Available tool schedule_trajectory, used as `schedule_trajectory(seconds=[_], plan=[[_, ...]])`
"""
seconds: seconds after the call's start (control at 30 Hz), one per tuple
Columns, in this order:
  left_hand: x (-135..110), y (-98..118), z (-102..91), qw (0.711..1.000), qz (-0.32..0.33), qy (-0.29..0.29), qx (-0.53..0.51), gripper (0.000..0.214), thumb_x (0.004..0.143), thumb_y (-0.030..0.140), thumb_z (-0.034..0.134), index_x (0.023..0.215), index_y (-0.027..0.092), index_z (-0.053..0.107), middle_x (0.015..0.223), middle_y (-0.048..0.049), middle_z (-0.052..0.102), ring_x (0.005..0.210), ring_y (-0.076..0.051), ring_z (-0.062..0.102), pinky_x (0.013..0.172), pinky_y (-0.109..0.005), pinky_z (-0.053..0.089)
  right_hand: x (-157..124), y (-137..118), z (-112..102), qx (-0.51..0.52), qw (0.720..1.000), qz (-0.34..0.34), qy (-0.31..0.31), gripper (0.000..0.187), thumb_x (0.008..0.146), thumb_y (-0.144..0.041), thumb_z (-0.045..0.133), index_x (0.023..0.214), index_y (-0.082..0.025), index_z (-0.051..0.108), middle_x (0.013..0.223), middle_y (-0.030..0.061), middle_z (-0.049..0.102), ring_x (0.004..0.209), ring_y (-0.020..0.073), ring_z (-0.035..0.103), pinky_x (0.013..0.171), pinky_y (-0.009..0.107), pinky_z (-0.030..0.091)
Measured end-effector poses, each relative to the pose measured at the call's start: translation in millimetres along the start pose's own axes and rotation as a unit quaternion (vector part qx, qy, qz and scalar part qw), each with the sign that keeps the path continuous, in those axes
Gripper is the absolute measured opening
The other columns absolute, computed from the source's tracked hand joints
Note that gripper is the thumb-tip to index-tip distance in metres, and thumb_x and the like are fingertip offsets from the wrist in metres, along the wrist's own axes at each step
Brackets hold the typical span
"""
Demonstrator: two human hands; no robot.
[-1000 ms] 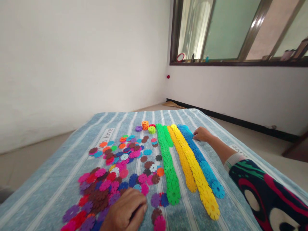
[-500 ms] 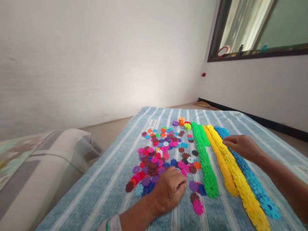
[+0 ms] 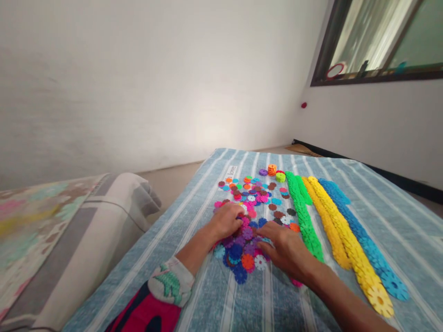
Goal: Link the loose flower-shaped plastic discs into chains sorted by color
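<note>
My left hand (image 3: 226,220), fingers curled under, rests on a loose pile of mixed plastic flower-shaped discs (image 3: 246,234); whatever lies beneath its fingertips is hidden. Facing it from the right, my right hand (image 3: 287,246) touches the same pile with thumb and index finger apart and nothing visible between them. Pink, purple, brown, blue and red pieces surround both hands. Close to my right hand runs an overlapping row of green discs (image 3: 304,221). Beyond that lie a yellow row (image 3: 346,244) and a blue row (image 3: 367,244).
A striped blue cloth (image 3: 166,258) covers the table. At its far side stand an orange disc stack (image 3: 272,170), a purple stack (image 3: 263,172) and a lime stack (image 3: 280,176). Folded bedding (image 3: 114,221) is at the left, and a window (image 3: 377,46) at the upper right.
My right hand has come from the blue row left to the loose pile. My left hand has moved farther away, onto the pile. Dark blue, orange and white discs now show nearer me.
</note>
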State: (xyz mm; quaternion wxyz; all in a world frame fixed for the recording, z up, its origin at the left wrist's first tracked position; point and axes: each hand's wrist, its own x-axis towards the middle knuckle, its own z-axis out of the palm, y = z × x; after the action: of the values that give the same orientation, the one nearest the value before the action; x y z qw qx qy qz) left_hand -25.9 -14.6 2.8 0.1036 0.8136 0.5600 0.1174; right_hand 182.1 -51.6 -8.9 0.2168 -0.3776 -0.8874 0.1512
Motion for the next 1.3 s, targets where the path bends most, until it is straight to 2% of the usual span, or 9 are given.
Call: schedule_trajectory(seconds=[0.17, 0.3, 0.5, 0.63, 0.7, 0.9, 1.03, 1.13, 1.3], plan=[[0, -15, -10.5, 1.0, -0.018, -0.005, 0.021, 0.018, 0.072, 0.009, 0.056, 0.082, 0.019, 0.068, 0.089, -0.0021, 0.069, 0.086, -0.017, 0.06, 0.078, -0.024, 0.042, -6, -6, 28, -0.023, 0.999, -0.042, 0.02, 0.009, 0.088, -0.013, 0.057, 0.089, -0.017, 0.064, 0.093, 0.0069, 0.065, 0.089, 0.0231, 0.06, 0.078, 0.034, 0.047], [-1, -18, -13.4, 1.0, -0.018, -0.006, 0.017, 0.015, 0.071, 0.01, 0.056, 0.078, 0.018, 0.067, 0.081, -0.0006, 0.067, 0.077, -0.015, 0.058, 0.07, -0.023, 0.039, -12, -6, 38, -0.031, 0.994, -0.086, 0.059, 0.01, 0.09, -0.013, 0.056, 0.096, -0.018, 0.062, 0.1, 0.0089, 0.063, 0.098, 0.0262, 0.058, 0.087, 0.04, 0.046], [-4, -10, -14.6, 0.999, -0.01, -0.041, 0.028, 0.01, 0.067, 0.011, 0.058, 0.068, 0.018, 0.065, 0.069, 0.0003, 0.062, 0.069, -0.015, 0.055, 0.061, -0.024, 0.034, -14, -7, 40, -0.036, 0.991, -0.102, 0.074, 0.011, 0.092, -0.017, 0.056, 0.101, -0.019, 0.06, 0.104, 0.0094, 0.062, 0.103, 0.0277, 0.056, 0.09, 0.044, 0.045], [-8, 3, -16.7, 0.994, 0.026, -0.098, -0.038, 0.015, 0.067, 0.01, 0.056, 0.074, 0.018, 0.067, 0.07, 0.0015, 0.062, 0.066, -0.013, 0.054, 0.059, -0.022, 0.034, -14, -4, 44, -0.044, 0.99, -0.104, 0.088, 0.011, 0.091, -0.016, 0.056, 0.1, -0.018, 0.061, 0.107, 0.0107, 0.062, 0.103, 0.0278, 0.057, 0.089, 0.043, 0.046], [-9, 7, -20.3, 0.991, 0.036, -0.107, -0.072, 0.019, 0.067, 0.009, 0.054, 0.077, 0.017, 0.068, 0.07, 0.0021, 0.062, 0.066, -0.012, 0.054, 0.059, -0.021, 0.035, -15, -2, 46, -0.044, 0.989, -0.103, 0.095, 0.01, 0.09, -0.015, 0.056, 0.099, -0.017, 0.061, 0.107, 0.0111, 0.063, 0.102, 0.0278, 0.057, 0.089, 0.043, 0.046], [-8, -1, -32.3, 0.997, -0.022, -0.03, -0.069, 0.021, 0.074, 0.012, 0.048, 0.08, 0.014, 0.068, 0.066, 0.0021, 0.061, 0.064, -0.011, 0.053, 0.06, -0.02, 0.035, -15, 1, 46, -0.037, 0.987, -0.099, 0.117, 0.012, 0.092, -0.013, 0.05, 0.093, -0.016, 0.062, 0.101, 0.0111, 0.062, 0.096, 0.0268, 0.056, 0.086, 0.043, 0.046], [-8, -10, -33.2, 0.998, -0.041, -0.009, -0.043, 0.02, 0.076, 0.013, 0.048, 0.077, 0.015, 0.068, 0.067, 0.0013, 0.062, 0.064, -0.011, 0.053, 0.06, -0.02, 0.035, -15, 1, 47, -0.039, 0.988, -0.098, 0.113, 0.013, 0.093, -0.013, 0.049, 0.091, -0.016, 0.062, 0.097, 0.0101, 0.062, 0.093, 0.0256, 0.056, 0.083, 0.041, 0.046], [-7, -10, -32.4, 0.998, -0.057, -0.02, -0.017, 0.018, 0.074, 0.012, 0.051, 0.076, 0.015, 0.068, 0.065, 0.0016, 0.062, 0.062, -0.011, 0.053, 0.059, -0.021, 0.034, -14, 1, 48, -0.038, 0.988, -0.098, 0.117, 0.014, 0.093, -0.013, 0.049, 0.091, -0.016, 0.062, 0.096, 0.0099, 0.062, 0.093, 0.0251, 0.056, 0.084, 0.041, 0.046], [-8, -9, -30.8, 0.992, -0.073, -0.096, 0.027, 0.005, 0.068, 0.019, 0.064, 0.067, 0.018, 0.068, 0.06, 0.0032, 0.061, 0.058, -0.011, 0.052, 0.055, -0.021, 0.032, -14, 1, 48, -0.039, 0.986, -0.101, 0.123, 0.014, 0.093, -0.013, 0.048, 0.09, -0.017, 0.061, 0.095, 0.0096, 0.062, 0.092, 0.0243, 0.056, 0.083, 0.04, 0.046]])
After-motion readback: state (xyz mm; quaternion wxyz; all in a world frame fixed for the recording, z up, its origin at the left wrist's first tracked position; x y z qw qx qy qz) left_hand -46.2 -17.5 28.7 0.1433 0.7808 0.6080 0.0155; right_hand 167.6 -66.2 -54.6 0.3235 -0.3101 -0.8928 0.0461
